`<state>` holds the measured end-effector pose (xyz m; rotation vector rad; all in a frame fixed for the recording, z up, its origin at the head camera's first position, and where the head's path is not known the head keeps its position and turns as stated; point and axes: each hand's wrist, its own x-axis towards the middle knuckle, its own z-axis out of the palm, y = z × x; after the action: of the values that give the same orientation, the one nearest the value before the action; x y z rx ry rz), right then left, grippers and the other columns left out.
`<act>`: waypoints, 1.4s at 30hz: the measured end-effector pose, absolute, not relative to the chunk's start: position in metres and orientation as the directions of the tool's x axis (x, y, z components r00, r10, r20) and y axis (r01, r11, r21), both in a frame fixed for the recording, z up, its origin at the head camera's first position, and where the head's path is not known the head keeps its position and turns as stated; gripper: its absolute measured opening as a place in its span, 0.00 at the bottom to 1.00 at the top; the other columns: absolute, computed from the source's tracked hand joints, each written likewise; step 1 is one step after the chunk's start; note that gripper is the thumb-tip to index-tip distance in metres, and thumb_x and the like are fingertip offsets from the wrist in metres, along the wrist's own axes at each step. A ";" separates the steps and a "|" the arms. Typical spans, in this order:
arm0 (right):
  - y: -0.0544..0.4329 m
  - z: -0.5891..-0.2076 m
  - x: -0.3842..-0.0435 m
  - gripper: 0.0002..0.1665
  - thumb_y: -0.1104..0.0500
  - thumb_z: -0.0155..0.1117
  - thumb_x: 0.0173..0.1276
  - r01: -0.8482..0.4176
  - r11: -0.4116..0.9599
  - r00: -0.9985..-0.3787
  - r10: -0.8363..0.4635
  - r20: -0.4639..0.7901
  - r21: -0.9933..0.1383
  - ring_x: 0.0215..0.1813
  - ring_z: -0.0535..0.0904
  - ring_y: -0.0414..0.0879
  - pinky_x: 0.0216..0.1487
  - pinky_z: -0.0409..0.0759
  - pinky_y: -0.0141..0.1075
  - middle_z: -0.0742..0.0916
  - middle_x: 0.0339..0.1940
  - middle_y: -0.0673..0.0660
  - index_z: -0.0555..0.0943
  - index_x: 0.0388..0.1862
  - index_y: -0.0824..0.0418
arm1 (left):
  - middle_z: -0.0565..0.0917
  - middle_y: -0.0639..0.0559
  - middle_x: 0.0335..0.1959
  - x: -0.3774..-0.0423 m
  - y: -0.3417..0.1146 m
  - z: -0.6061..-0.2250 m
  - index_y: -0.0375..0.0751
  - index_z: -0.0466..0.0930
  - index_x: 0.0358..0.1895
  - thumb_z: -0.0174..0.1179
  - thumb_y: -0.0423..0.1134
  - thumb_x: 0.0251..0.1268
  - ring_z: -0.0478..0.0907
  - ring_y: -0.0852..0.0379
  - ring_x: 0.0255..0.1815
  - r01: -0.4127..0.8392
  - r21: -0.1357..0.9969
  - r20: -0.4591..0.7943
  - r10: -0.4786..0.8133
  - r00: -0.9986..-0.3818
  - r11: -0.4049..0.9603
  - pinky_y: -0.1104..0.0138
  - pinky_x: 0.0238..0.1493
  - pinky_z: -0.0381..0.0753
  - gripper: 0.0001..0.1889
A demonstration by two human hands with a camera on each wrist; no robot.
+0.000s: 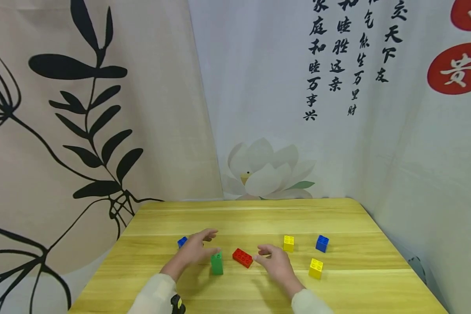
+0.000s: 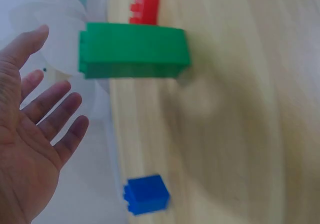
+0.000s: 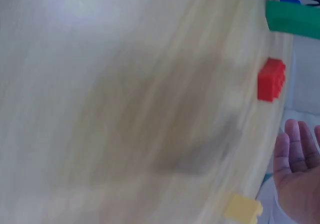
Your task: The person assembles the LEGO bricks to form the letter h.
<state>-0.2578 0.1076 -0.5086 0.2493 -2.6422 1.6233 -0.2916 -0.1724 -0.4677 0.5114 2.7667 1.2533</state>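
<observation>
Left hand (image 1: pixel 194 248): my fingers were spread wide, nothing held, thumb near the green block (image 1: pixel 217 264); left wrist view showed a gap.
Right hand (image 1: pixel 275 264): fingers loosely apart, nothing held, tips just beside the red block (image 1: pixel 242 257).
Green/red: mid-table, green standing tall, a strip of wood between.
Left blue block (image 2: pixel 148 194): whole in left wrist view, partly covered by my hand from the head.
Head only: right blue block (image 1: pixel 322 243).
Far yellow block (image 1: pixel 288 243), near yellow block (image 1: pixel 315 268): right wrist caught one, couldn't tell which.
Table (image 1: pixel 255 218): wood stretched beyond the blocks to the far edge.
</observation>
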 end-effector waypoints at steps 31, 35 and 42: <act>0.239 -0.493 -0.257 0.38 0.42 0.64 0.70 0.067 0.591 -0.977 0.203 0.068 -0.804 0.60 0.77 0.65 0.54 0.79 0.53 0.79 0.62 0.71 0.74 0.67 0.68 | 0.79 0.37 0.59 -0.327 -0.027 -0.471 0.38 0.74 0.65 0.66 0.43 0.67 0.74 0.40 0.60 0.328 0.812 0.141 0.382 -0.913 0.482 0.48 0.57 0.76 0.26; 0.252 -0.501 -0.251 0.42 0.38 0.65 0.68 0.088 0.580 -0.977 0.210 0.045 -0.810 0.60 0.77 0.66 0.53 0.80 0.52 0.79 0.62 0.71 0.74 0.67 0.68 | 0.78 0.37 0.59 -0.329 -0.014 -0.480 0.38 0.74 0.65 0.66 0.43 0.67 0.74 0.40 0.59 0.300 0.832 0.122 0.372 -0.920 0.467 0.47 0.56 0.76 0.26; 0.262 -0.514 -0.241 0.46 0.34 0.67 0.63 0.146 0.555 -0.978 0.203 -0.037 -0.819 0.60 0.76 0.65 0.54 0.79 0.53 0.77 0.65 0.69 0.74 0.67 0.67 | 0.78 0.40 0.59 -0.334 0.010 -0.500 0.41 0.74 0.66 0.67 0.44 0.66 0.73 0.42 0.59 0.246 0.866 0.078 0.368 -0.926 0.435 0.48 0.56 0.75 0.27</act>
<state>-0.2412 0.2623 -0.5138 -0.3054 -2.7154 1.4215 -0.3342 0.0098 -0.5001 0.5497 2.5548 1.5110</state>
